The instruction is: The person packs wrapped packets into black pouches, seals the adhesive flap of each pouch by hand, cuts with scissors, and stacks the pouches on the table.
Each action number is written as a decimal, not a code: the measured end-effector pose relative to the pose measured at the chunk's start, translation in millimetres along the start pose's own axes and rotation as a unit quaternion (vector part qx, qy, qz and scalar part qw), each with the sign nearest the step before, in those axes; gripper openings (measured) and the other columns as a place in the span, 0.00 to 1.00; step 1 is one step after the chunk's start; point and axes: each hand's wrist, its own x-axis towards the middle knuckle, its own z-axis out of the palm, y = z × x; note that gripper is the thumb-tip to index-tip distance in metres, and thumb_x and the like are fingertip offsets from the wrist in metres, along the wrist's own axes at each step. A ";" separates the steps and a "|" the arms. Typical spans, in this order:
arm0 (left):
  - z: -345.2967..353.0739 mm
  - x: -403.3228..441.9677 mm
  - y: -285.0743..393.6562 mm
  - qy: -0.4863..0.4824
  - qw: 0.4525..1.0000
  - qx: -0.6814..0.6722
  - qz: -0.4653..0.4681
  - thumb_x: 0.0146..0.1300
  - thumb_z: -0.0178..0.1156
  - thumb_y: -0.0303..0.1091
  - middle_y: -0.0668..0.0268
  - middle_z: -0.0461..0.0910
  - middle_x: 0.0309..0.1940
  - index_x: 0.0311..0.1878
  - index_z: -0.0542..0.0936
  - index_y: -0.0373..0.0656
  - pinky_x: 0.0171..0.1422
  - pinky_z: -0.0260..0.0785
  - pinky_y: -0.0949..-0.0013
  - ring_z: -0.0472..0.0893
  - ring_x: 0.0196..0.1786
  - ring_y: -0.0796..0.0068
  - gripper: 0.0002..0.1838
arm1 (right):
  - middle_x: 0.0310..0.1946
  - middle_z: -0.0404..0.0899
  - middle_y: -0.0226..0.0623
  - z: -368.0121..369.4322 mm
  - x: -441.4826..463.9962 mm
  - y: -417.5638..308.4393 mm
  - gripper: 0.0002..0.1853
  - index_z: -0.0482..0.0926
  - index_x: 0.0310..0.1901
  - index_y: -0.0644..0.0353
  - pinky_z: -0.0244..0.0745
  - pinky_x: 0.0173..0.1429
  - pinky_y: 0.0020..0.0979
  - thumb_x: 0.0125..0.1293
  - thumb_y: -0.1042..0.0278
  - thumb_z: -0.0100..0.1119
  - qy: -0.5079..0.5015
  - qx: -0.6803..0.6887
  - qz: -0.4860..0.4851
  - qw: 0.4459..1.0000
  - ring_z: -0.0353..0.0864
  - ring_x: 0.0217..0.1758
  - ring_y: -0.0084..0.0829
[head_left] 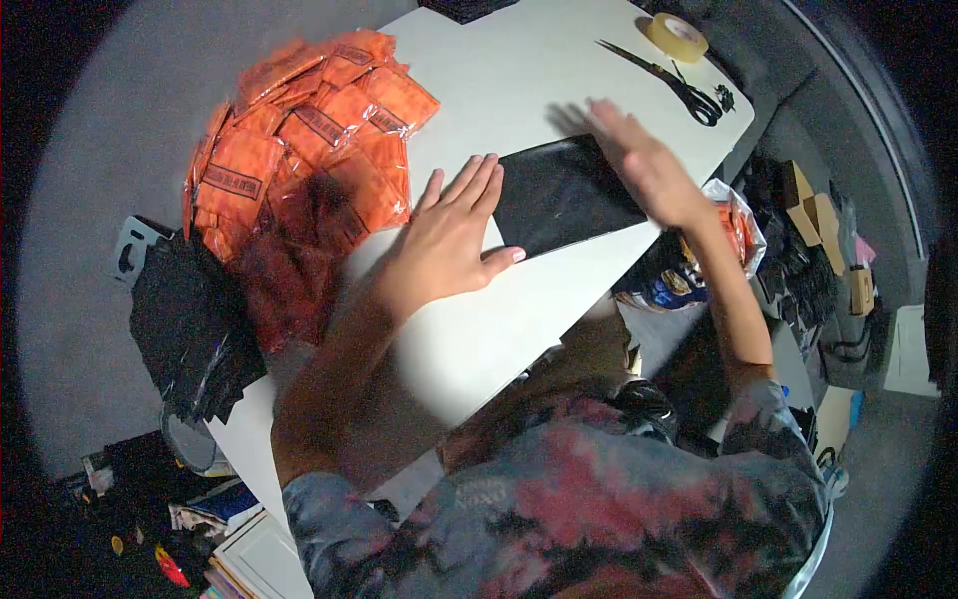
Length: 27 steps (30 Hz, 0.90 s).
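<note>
Black packet [567, 195] lies partly hidden behind the blurred right hand [654, 172].

The person's bare right hand [659, 180], toward two o'clock, is blurred, its fingers smeared together, and covers part of the flat, black, rectangular packet's [564, 195] three-o'clock edge — contact cannot be told. At ten o'clock, lettering on the square, orange, clear-wrapped packets [249, 155] is too small to read. The picture's rim cuts off a dark, flat pile [464, 7] at twelve o'clock and the grey-and-red tie-dyed cloth shirt [599, 489] at six.
</note>
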 end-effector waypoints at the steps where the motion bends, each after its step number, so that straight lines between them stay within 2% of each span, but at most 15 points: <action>1: 0.3 -0.9 0.7 0.001 1.000 0.002 -0.003 0.67 0.63 0.61 0.46 0.50 0.85 0.82 0.52 0.30 0.85 0.42 0.34 0.49 0.87 0.49 0.55 | 0.84 0.54 0.47 7.9 2.0 -12.6 0.44 0.55 0.83 0.59 0.40 0.88 0.55 0.79 0.33 0.40 -0.058 -0.037 -0.013 0.998 0.48 0.88 0.50; 2: -0.1 -0.8 1.2 0.000 1.000 0.008 -0.007 0.67 0.63 0.61 0.47 0.49 0.85 0.82 0.51 0.30 0.85 0.42 0.33 0.48 0.87 0.50 0.55 | 0.84 0.52 0.47 16.6 2.8 -21.1 0.44 0.55 0.82 0.60 0.41 0.87 0.59 0.77 0.35 0.45 -0.077 -0.069 -0.032 0.994 0.48 0.88 0.50; 7: -4.4 -3.6 5.7 -0.003 0.999 0.027 -0.027 0.66 0.63 0.62 0.49 0.49 0.85 0.82 0.51 0.31 0.84 0.40 0.30 0.48 0.88 0.54 0.56 | 0.85 0.51 0.47 27.6 1.3 -33.8 0.45 0.55 0.81 0.64 0.44 0.87 0.59 0.75 0.38 0.52 -0.141 -0.182 -0.032 0.972 0.47 0.88 0.52; 16: -3.6 -6.0 4.8 0.020 0.999 0.024 -0.034 0.65 0.62 0.66 0.49 0.51 0.85 0.81 0.56 0.30 0.84 0.42 0.30 0.50 0.87 0.55 0.56 | 0.85 0.49 0.50 26.8 6.4 -38.9 0.50 0.54 0.81 0.65 0.43 0.87 0.57 0.70 0.35 0.57 -0.152 -0.187 -0.010 0.971 0.47 0.87 0.54; 18: -4.0 -5.2 5.4 0.005 0.999 0.036 -0.037 0.65 0.62 0.66 0.49 0.51 0.85 0.81 0.55 0.30 0.84 0.42 0.30 0.50 0.87 0.54 0.56 | 0.84 0.52 0.52 25.0 5.3 -36.4 0.50 0.55 0.81 0.64 0.42 0.87 0.58 0.70 0.35 0.56 -0.143 -0.156 -0.022 0.977 0.48 0.87 0.53; 20: -0.9 -6.3 1.7 0.007 0.999 0.028 -0.022 0.65 0.63 0.66 0.49 0.50 0.85 0.82 0.54 0.30 0.84 0.41 0.30 0.49 0.87 0.53 0.57 | 0.82 0.58 0.53 15.7 2.6 -26.2 0.47 0.58 0.80 0.64 0.43 0.88 0.52 0.71 0.37 0.57 -0.102 0.037 0.012 0.994 0.51 0.87 0.50; 21: 0.0 -5.2 -0.9 0.015 0.999 0.022 -0.018 0.65 0.63 0.66 0.48 0.50 0.85 0.82 0.53 0.31 0.84 0.41 0.30 0.49 0.87 0.52 0.57 | 0.75 0.70 0.52 18.7 -4.2 -10.7 0.45 0.64 0.78 0.64 0.53 0.84 0.44 0.72 0.36 0.58 -0.019 0.191 0.062 0.980 0.65 0.81 0.44; 22: 0.8 -5.1 -1.8 0.008 1.000 0.011 -0.015 0.65 0.63 0.66 0.48 0.48 0.85 0.83 0.49 0.32 0.84 0.39 0.29 0.47 0.88 0.51 0.59 | 0.68 0.78 0.50 8.5 -7.4 0.4 0.37 0.71 0.75 0.63 0.65 0.76 0.36 0.74 0.43 0.59 0.047 0.257 0.125 0.957 0.76 0.69 0.37; 23: 1.9 -5.1 -2.5 0.009 1.000 -0.006 -0.012 0.65 0.62 0.67 0.47 0.48 0.85 0.83 0.49 0.32 0.85 0.37 0.29 0.47 0.88 0.50 0.59 | 0.58 0.85 0.44 -2.8 -8.3 13.0 0.27 0.80 0.68 0.61 0.71 0.68 0.33 0.76 0.51 0.58 0.119 0.278 0.189 0.934 0.81 0.58 0.31; 24: 1.0 -3.2 -4.5 0.013 1.000 -0.019 -0.012 0.65 0.61 0.68 0.46 0.49 0.85 0.83 0.49 0.32 0.85 0.36 0.29 0.47 0.88 0.50 0.59 | 0.52 0.89 0.41 -25.4 -7.3 31.9 0.19 0.86 0.59 0.61 0.76 0.63 0.33 0.76 0.59 0.58 0.173 0.076 0.166 0.968 0.84 0.54 0.28; 25: -0.9 -2.7 -5.0 0.026 0.999 -0.038 -0.010 0.66 0.61 0.67 0.45 0.48 0.85 0.83 0.50 0.33 0.85 0.36 0.29 0.47 0.87 0.47 0.58 | 0.49 0.90 0.43 -41.4 -9.7 64.6 0.16 0.88 0.54 0.61 0.79 0.60 0.34 0.74 0.62 0.60 0.217 0.003 0.148 0.965 0.87 0.52 0.30; 26: -0.8 -3.4 -5.1 0.022 0.999 -0.038 0.000 0.66 0.61 0.67 0.45 0.48 0.85 0.83 0.50 0.33 0.85 0.36 0.29 0.47 0.87 0.47 0.58 | 0.51 0.89 0.49 -57.3 -12.4 91.5 0.15 0.88 0.54 0.63 0.81 0.58 0.37 0.70 0.67 0.63 0.252 -0.076 0.178 0.948 0.89 0.53 0.40; 27: -0.4 -2.7 -6.8 0.033 0.997 -0.063 -0.005 0.66 0.62 0.66 0.46 0.46 0.86 0.84 0.48 0.34 0.84 0.37 0.28 0.46 0.88 0.47 0.58 | 0.52 0.87 0.52 -75.8 -11.4 93.9 0.15 0.87 0.54 0.63 0.82 0.60 0.40 0.67 0.72 0.62 0.226 -0.185 0.159 0.943 0.87 0.54 0.50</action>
